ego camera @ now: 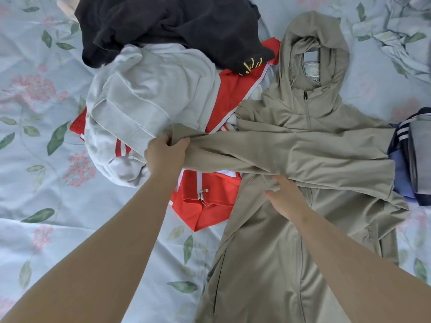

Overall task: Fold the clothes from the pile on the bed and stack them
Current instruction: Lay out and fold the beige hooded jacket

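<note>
Sleeve (233, 148) end gripped in curled left hand (166, 152), centre-left. Right hand (283, 194) pressed flat, fingers straight, on khaki hooded jacket (314, 148) spread centre-right. Fabric judged light, limp, slippery: best taken at cuff, fold pinned. Pile (151, 89) upper left.

Person, head view: two bare arms, left hand (166, 155) and right hand (284, 197) both bare.
Left forearm (116, 241) and right forearm (349, 264) are uncovered from wrist to the bottom edge of the frame. Both are smooth and slim at the wrist, and look wider toward the camera under the wide-angle lens. Left hand: back of hand, knuckles and thumb show. Right hand: back of hand and thumb show, fingertips partly hidden. Nails too small to tell. Upper arms and shoulders out of frame.
</note>
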Demonstrator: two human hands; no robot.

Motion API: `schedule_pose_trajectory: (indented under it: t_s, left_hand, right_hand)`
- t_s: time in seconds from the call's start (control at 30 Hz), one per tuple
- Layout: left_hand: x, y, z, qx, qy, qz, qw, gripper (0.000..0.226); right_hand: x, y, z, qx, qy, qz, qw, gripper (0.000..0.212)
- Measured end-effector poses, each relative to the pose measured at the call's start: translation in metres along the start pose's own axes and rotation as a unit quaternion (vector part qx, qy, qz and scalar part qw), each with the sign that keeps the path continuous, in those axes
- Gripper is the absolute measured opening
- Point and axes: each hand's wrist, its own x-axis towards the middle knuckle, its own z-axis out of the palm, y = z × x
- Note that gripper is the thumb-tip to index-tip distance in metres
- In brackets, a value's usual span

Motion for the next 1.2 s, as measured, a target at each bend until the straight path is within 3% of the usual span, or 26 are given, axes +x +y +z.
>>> schedule_pose_trajectory:
  t_s: [0.1, 0.17, 0.27, 0.37, 0.47, 0.57, 0.67, 0.73, 0.77, 0.83, 0.87, 0.93, 1.0, 1.03, 1.1, 1.13, 1.2]
  left_hand:
    - [0.000, 0.022, -0.004, 0.010, -0.013, 0.032, 0.999, 0.017]
    - [-0.003, 0.033, -0.002, 0.130, 0.007, 0.069, 0.989, 0.012]
    - [-0.014, 0.048, 0.009, 0.282, 0.078, 0.146, 0.945, 0.008]
    - [-0.017, 0.057, 0.026, 0.274, 0.004, 0.157, 0.949, 0.029]
    - [-0.025, 0.064, 0.038, 0.230, -0.086, 0.137, 0.960, 0.032]
    - [-0.039, 0.073, 0.042, 0.242, -0.061, 0.173, 0.953, 0.016]
    - [-0.056, 0.087, 0.058, 0.304, -0.050, 0.209, 0.928, 0.032]
    - [-0.068, 0.097, 0.081, 0.322, -0.054, 0.287, 0.900, 0.039]
    - [-0.076, 0.102, 0.095, 0.288, -0.092, 0.319, 0.898, 0.046]
    - [-0.092, 0.106, 0.124, 0.203, -0.270, 0.315, 0.887, 0.060]
    - [-0.098, 0.104, 0.137, 0.181, -0.361, 0.289, 0.868, 0.059]
    - [-0.109, 0.098, 0.155, 0.133, -0.435, 0.186, 0.871, 0.035]
    - [-0.106, 0.082, 0.167, 0.044, -0.326, 0.137, 0.934, 0.022]
    - [-0.103, 0.075, 0.169, 0.061, -0.210, 0.139, 0.966, 0.021]
    - [-0.094, 0.057, 0.169, 0.130, -0.028, 0.114, 0.985, 0.025]
    - [-0.089, 0.050, 0.169, 0.154, 0.014, 0.068, 0.986, 0.032]
    - [-0.080, 0.037, 0.170, 0.174, 0.009, -0.030, 0.984, 0.050]
  right_hand:
    - [-0.001, 0.004, -0.012, 0.019, 0.009, 0.004, 1.000, 0.052]
    - [-0.001, 0.008, -0.023, 0.033, 0.016, -0.003, 0.999, 0.051]
    - [0.001, 0.018, -0.037, 0.055, 0.022, -0.001, 0.998, 0.049]
    - [0.005, 0.034, -0.050, 0.070, 0.021, 0.002, 0.997, 0.046]
    - [0.005, 0.049, -0.060, 0.078, 0.009, -0.004, 0.997, 0.048]
    - [0.006, 0.061, -0.070, 0.089, -0.003, -0.010, 0.996, 0.046]
    - [0.009, 0.066, -0.081, 0.103, -0.012, -0.020, 0.994, 0.045]
    - [0.012, 0.070, -0.089, 0.122, -0.016, -0.020, 0.992, 0.047]
    - [0.014, 0.072, -0.092, 0.128, -0.015, -0.020, 0.992, 0.047]
    - [0.016, 0.076, -0.098, 0.130, -0.012, -0.024, 0.991, 0.047]
    - [0.017, 0.080, -0.102, 0.130, -0.011, -0.026, 0.991, 0.047]
    - [0.020, 0.087, -0.108, 0.137, -0.010, -0.026, 0.990, 0.045]
    - [0.022, 0.095, -0.112, 0.143, -0.001, -0.025, 0.989, 0.043]
    - [0.025, 0.099, -0.113, 0.144, 0.005, -0.024, 0.989, 0.043]
    - [0.029, 0.105, -0.113, 0.149, 0.018, -0.029, 0.988, 0.041]
    - [0.031, 0.106, -0.112, 0.149, 0.021, -0.032, 0.988, 0.040]
    - [0.036, 0.108, -0.109, 0.149, 0.020, -0.034, 0.988, 0.040]
